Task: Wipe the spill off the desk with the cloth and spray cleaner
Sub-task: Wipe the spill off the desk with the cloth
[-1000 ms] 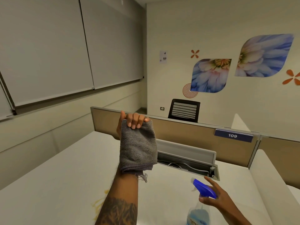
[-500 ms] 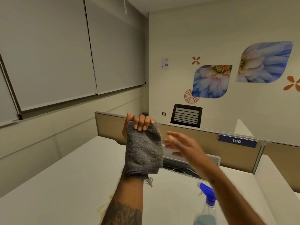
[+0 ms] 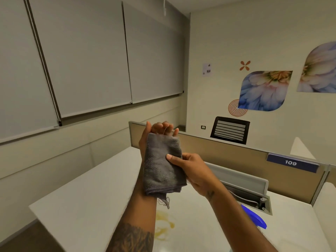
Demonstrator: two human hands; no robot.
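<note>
A folded grey cloth (image 3: 161, 166) lies against the palm of my raised left hand (image 3: 160, 128), whose fingers have loosened at the cloth's top edge. My right hand (image 3: 192, 170) pinches the cloth's right edge, thumb on the front. A yellowish spill (image 3: 164, 227) spreads on the white desk (image 3: 87, 202) below my left forearm. Only the blue trigger head of the spray bottle (image 3: 256, 219) shows, behind my right forearm on the desk.
A beige partition (image 3: 236, 153) with a "109" label (image 3: 291, 162) borders the desk's far side. An open cable tray (image 3: 254, 199) is set into the desk near it. A black chair (image 3: 230, 130) stands beyond the partition. Window blinds cover the left wall.
My right hand left the spray bottle, rose and took hold of the cloth's right edge. My left fingers loosened from a fist on the cloth's top. The view swung left.
</note>
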